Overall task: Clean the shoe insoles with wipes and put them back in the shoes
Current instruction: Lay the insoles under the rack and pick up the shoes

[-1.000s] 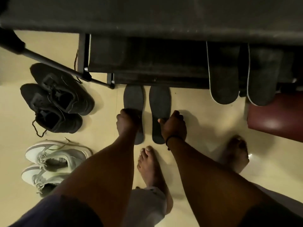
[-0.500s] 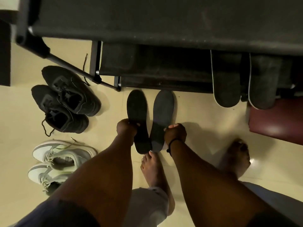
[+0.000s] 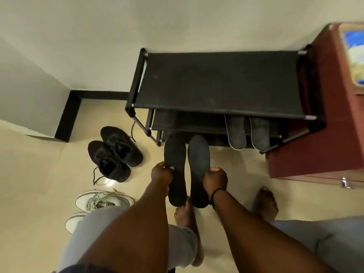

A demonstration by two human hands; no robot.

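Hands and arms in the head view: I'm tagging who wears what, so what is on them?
Both forearms are bare. The right hand has a thin black band around its wrist. The left hand shows no band, ring or watch. A dark sleeve edge shows at the left upper arm.

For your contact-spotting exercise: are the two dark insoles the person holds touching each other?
Apart. The head view shows a strip of pale floor between the left insole and the right insole along their whole length.
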